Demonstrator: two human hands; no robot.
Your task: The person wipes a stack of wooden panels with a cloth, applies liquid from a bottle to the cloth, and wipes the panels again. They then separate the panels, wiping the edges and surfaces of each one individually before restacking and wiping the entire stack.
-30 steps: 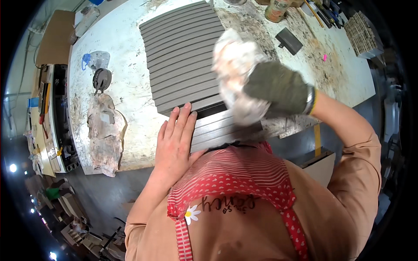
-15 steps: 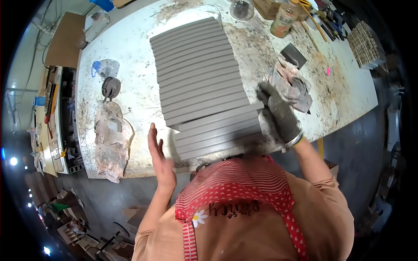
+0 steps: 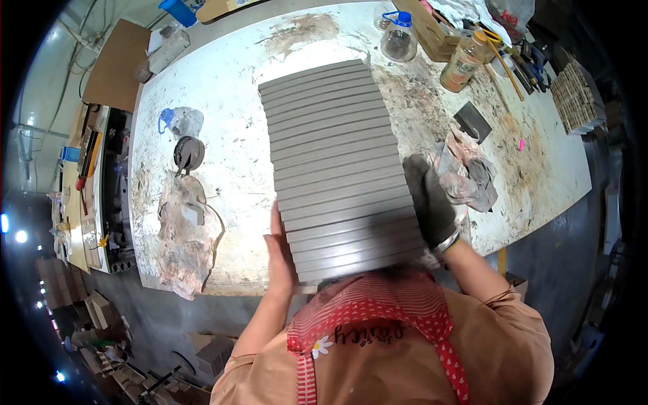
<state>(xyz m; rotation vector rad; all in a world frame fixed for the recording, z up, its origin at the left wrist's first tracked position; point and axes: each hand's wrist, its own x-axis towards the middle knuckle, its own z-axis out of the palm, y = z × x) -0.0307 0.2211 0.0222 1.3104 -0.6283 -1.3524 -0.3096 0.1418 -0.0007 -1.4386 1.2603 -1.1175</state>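
Note:
A long block of grey strips [image 3: 341, 165], laid side by side in a row, lies on the white worktable in front of me. My left hand [image 3: 280, 250] is bare and rests along the block's near left edge, fingers stretched forward and thumb apart. Along the opposite edge lies my right hand [image 3: 428, 206] in a dark grey glove, its fingers extended flat against the strips' ends. Neither hand is wrapped round anything. A crumpled stained cloth [image 3: 466, 169] sits just beyond my right hand. The near end of the block reaches the table's front edge, by my red apron.
At left on the stained white table [image 3: 236, 135] are a clear container with a blue handle [image 3: 181, 121], a round dark tin [image 3: 189, 154] and a dirty cloth [image 3: 189, 236]. A bottle [image 3: 464, 62], a blue-capped jar [image 3: 399, 40], a dark square plate [image 3: 472, 121] and tools stand far right.
The near group of strips, offset to the right before, now lines up with the rest. My left hand has come in against the left edge; my right hand has moved nearer along the right edge.

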